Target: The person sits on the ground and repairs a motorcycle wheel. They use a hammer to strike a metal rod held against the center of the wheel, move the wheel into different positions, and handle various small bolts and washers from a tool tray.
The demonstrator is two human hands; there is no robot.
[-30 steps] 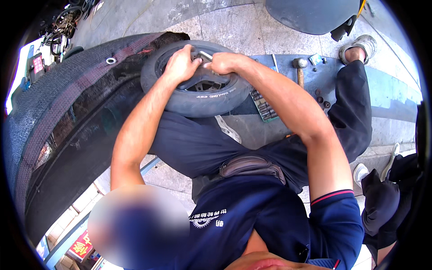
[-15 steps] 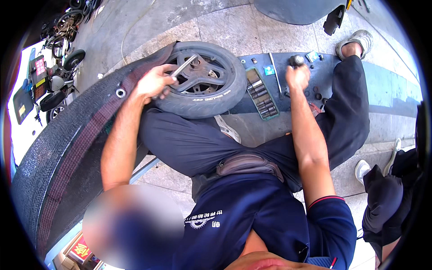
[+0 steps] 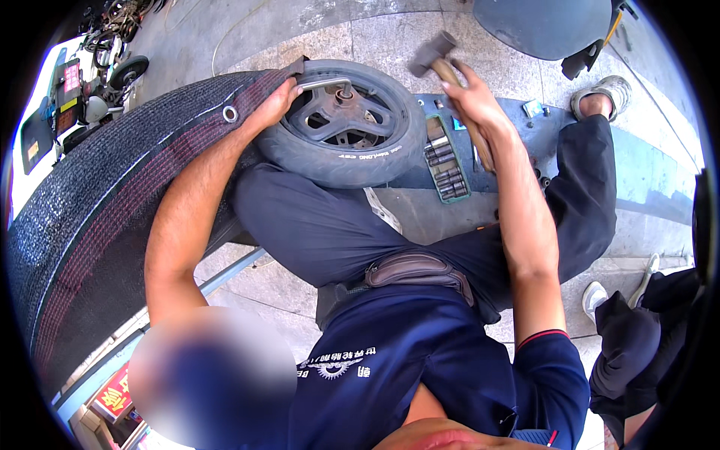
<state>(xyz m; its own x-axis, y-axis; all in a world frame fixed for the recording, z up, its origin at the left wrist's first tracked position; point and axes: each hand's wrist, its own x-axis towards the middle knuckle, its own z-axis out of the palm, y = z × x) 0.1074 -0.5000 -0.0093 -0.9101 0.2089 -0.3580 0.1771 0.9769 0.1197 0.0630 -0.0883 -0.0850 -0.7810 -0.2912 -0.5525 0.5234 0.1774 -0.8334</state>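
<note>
A motorbike wheel (image 3: 334, 166) with a black tyre and dark spoked rim lies flat just beyond my left knee. My left hand (image 3: 276, 103), at the rim's left edge, is closed on a shiny metal rod (image 3: 324, 82). The rod reaches over the rim, its far end at the rusty hub (image 3: 343, 95). My right hand (image 3: 477, 99) grips the wooden handle of a hammer (image 3: 433, 54), thumb or finger stretched along it. The hammer's dark steel head is up, beyond and right of the wheel, apart from the rod.
A green socket tray (image 3: 456, 199) lies right of the wheel on a dark mat (image 3: 517, 112), with small packets and parts. A grey vehicle panel (image 3: 544, 30) is at the far right. A black mesh sheet (image 3: 142, 157) drapes on the left. Another person's legs (image 3: 626, 337) are at right.
My right hand has swung the hammer up and left, its head now tilted toward the wheel. My left hand has shifted away from me, and the rod lies more level, its end at the hub.
</note>
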